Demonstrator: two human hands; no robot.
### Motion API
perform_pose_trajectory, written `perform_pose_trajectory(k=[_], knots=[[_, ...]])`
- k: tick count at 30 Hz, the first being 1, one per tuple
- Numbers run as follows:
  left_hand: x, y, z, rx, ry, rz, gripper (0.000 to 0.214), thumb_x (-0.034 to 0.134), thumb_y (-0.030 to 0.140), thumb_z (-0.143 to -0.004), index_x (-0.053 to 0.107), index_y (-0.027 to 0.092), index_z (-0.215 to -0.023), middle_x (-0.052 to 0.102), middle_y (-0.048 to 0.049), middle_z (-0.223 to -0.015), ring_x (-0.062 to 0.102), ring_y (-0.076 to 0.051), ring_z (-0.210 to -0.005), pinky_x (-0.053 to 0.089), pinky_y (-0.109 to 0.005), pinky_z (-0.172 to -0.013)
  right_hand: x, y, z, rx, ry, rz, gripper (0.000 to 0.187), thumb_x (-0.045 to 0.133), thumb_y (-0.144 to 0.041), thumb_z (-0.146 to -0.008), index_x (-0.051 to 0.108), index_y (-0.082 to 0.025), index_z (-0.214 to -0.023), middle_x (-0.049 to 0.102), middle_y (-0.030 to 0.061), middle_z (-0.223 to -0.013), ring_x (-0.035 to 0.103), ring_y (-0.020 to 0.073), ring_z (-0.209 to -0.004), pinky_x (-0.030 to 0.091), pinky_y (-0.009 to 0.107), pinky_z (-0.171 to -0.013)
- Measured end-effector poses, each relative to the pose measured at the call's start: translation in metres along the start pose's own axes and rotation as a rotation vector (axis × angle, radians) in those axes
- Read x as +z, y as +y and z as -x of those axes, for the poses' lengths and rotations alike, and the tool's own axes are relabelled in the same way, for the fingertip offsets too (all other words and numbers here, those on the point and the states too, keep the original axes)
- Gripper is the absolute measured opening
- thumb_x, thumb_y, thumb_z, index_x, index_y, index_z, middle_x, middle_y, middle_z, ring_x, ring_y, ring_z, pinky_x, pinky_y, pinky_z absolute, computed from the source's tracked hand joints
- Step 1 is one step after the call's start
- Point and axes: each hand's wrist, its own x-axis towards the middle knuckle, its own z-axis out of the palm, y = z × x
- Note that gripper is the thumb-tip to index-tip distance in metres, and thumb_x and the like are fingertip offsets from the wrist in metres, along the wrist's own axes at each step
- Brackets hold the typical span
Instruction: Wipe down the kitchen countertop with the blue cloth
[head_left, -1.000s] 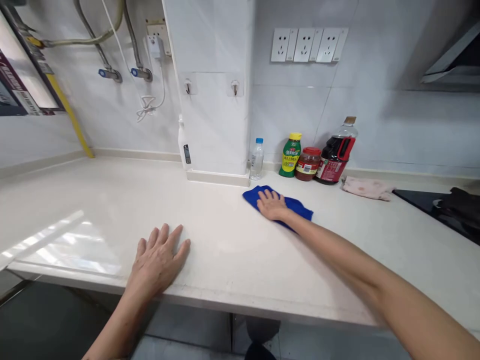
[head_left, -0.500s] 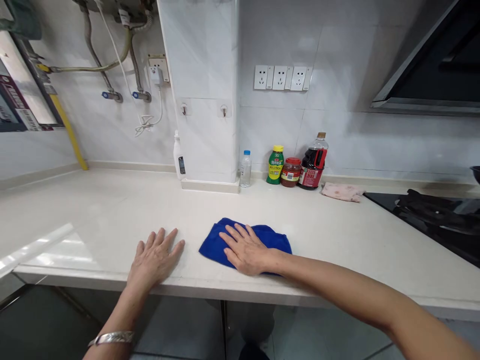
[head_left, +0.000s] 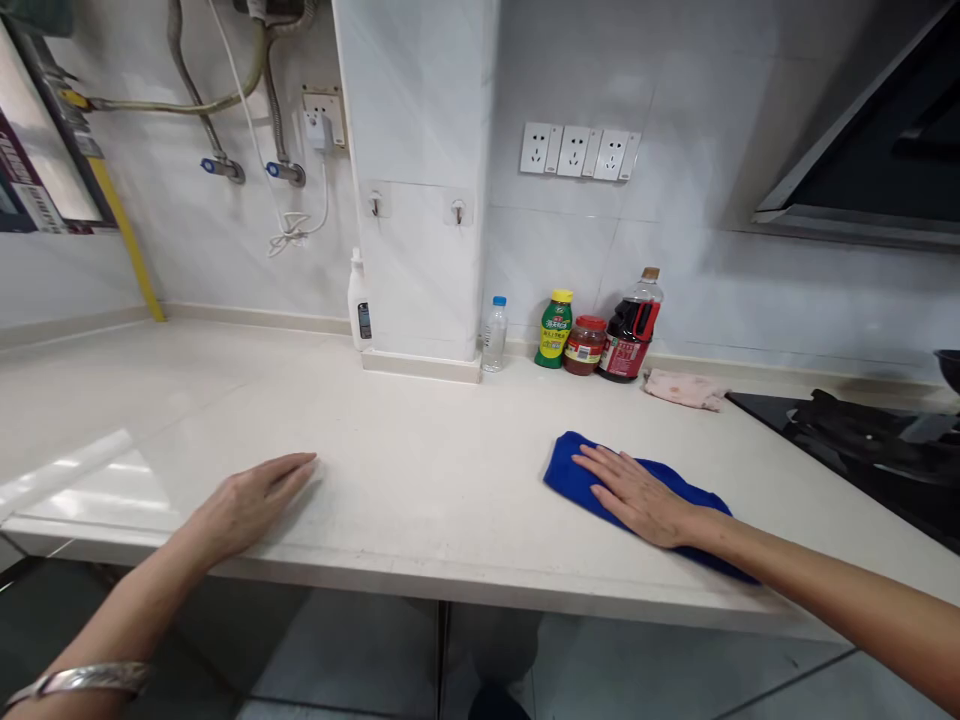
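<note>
My right hand (head_left: 637, 497) lies flat on a blue cloth (head_left: 576, 477), fingers stretched out, pressing it against the white countertop (head_left: 420, 470). The cloth spreads out past the fingertips and under the wrist, reaching the counter's front part. My left hand (head_left: 251, 500) is at the left, turned partly on its side just over or on the counter; whether it touches cannot be told. Its fingers are stretched out and close together, and nothing is in it. A silver bracelet (head_left: 86, 680) circles the left forearm.
Along the wall stand a white bottle (head_left: 359, 305), a clear bottle (head_left: 494, 338), a green bottle (head_left: 554, 332), a red-lidded jar (head_left: 584, 347) and a dark sauce bottle (head_left: 628, 330). A pink cloth (head_left: 684, 388) lies beside the black stove (head_left: 870, 435), with a range hood (head_left: 870, 150) above.
My right hand has slid the blue cloth to the right along the counter. My left hand has moved left and turned, its spread fingers now together. The view has shifted slightly.
</note>
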Motion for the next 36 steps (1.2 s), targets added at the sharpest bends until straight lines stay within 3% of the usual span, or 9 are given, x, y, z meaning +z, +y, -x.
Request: perform_pose_trajectory(k=[3, 5, 8, 12, 16, 25, 29, 32, 36], knots=[[-0.005, -0.024, 0.003, -0.05, 0.044, -0.009, 0.063, 0.027, 0.052, -0.093, 0.065, 0.013, -0.124, 0.064, -0.0094, -0.139, 0.057, -0.03, -0.131, 0.039, -0.042, -0.119, 0.003, 0.014, -0.015, 0.079, 0.008, 0.048, 0.066, 0.018, -0.057, -0.102, 0.025, -0.03, -0.161, 0.015, -0.0002, -0.17, 0.011, 0.0241, -0.157, 0.012, 0.051, -0.128], [-0.003, -0.032, 0.006, -0.099, 0.073, -0.001, 0.059, 0.026, 0.052, -0.095, 0.065, 0.017, -0.122, 0.062, -0.005, -0.141, 0.057, -0.028, -0.131, 0.038, -0.042, -0.12, 0.007, 0.015, -0.026, 0.095, 0.018, 0.079, 0.067, 0.016, -0.056, -0.101, 0.023, -0.029, -0.162, 0.015, 0.0007, -0.17, 0.012, 0.0244, -0.157, 0.014, 0.052, -0.128], [0.004, -0.034, 0.006, -0.152, 0.07, -0.001, 0.061, 0.027, 0.057, -0.096, 0.062, 0.02, -0.13, 0.059, -0.0035, -0.146, 0.048, -0.029, -0.14, 0.036, -0.046, -0.122, 0.011, 0.012, -0.044, 0.109, 0.026, 0.114, 0.068, 0.013, -0.056, -0.101, 0.022, -0.028, -0.162, 0.015, 0.002, -0.17, 0.014, 0.0255, -0.156, 0.015, 0.053, -0.127], [0.008, -0.028, 0.005, -0.125, -0.023, -0.116, 0.069, 0.026, 0.058, -0.095, 0.047, 0.02, -0.148, 0.039, -0.0071, -0.161, 0.025, -0.034, -0.153, 0.018, -0.059, -0.126, 0.01, -0.004, -0.085, 0.139, 0.022, 0.129, 0.067, 0.012, -0.055, -0.101, 0.021, -0.029, -0.162, 0.015, 0.0014, -0.17, 0.015, 0.0271, -0.156, 0.016, 0.054, -0.126], [0.007, -0.027, 0.004, -0.173, -0.115, -0.165, 0.073, 0.02, 0.06, -0.092, 0.041, 0.023, -0.152, 0.032, -0.0042, -0.165, 0.02, -0.034, -0.155, 0.019, -0.057, -0.126, 0.007, -0.037, -0.141, 0.19, -0.005, 0.131, 0.065, 0.015, -0.051, -0.102, 0.019, -0.026, -0.162, 0.014, 0.0031, -0.17, 0.015, 0.0295, -0.156, 0.016, 0.055, -0.125], [0.006, -0.027, 0.006, -0.207, -0.091, -0.112, 0.078, 0.025, 0.068, -0.087, 0.044, 0.028, -0.151, 0.035, 0.0008, -0.164, 0.022, -0.029, -0.155, 0.019, -0.052, -0.127, 0.013, -0.129, -0.259, 0.142, 0.017, 0.112, 0.065, 0.015, -0.05, -0.102, 0.02, -0.024, -0.161, 0.017, 0.0068, -0.17, 0.02, 0.0358, -0.153, 0.018, 0.058, -0.122], [0.004, -0.022, 0.009, -0.25, -0.091, -0.088, 0.075, 0.028, 0.068, -0.086, 0.046, 0.031, -0.149, 0.034, 0.0039, -0.164, 0.02, -0.027, -0.155, 0.018, -0.05, -0.128, 0.016, -0.164, -0.289, 0.211, 0.078, 0.12, 0.063, 0.022, -0.046, -0.1, 0.035, -0.013, -0.153, 0.029, 0.0202, -0.162, 0.034, 0.0452, -0.142, 0.025, 0.063, -0.115], [0.004, -0.021, 0.01, -0.245, -0.061, -0.065, 0.074, 0.031, 0.07, -0.086, 0.049, 0.032, -0.147, 0.036, 0.0036, -0.162, 0.022, -0.028, -0.155, 0.019, -0.052, -0.128, 0.02, -0.188, -0.302, 0.283, 0.103, 0.121, 0.064, 0.023, -0.042, -0.099, 0.039, -0.003, -0.146, 0.03, 0.0297, -0.156, 0.035, 0.0512, -0.139, 0.027, 0.069, -0.109], [0.004, -0.022, 0.011, -0.249, -0.043, -0.044, 0.073, 0.031, 0.07, -0.086, 0.051, 0.033, -0.146, 0.038, 0.004, -0.162, 0.024, -0.029, -0.154, 0.021, -0.055, -0.127, 0.025, -0.219, -0.314, 0.187, 0.097, 0.111, 0.063, 0.021, -0.043, -0.099, 0.039, -0.008, -0.147, 0.034, 0.0262, -0.156, 0.035, 0.0493, -0.139, 0.028, 0.069, -0.109]])
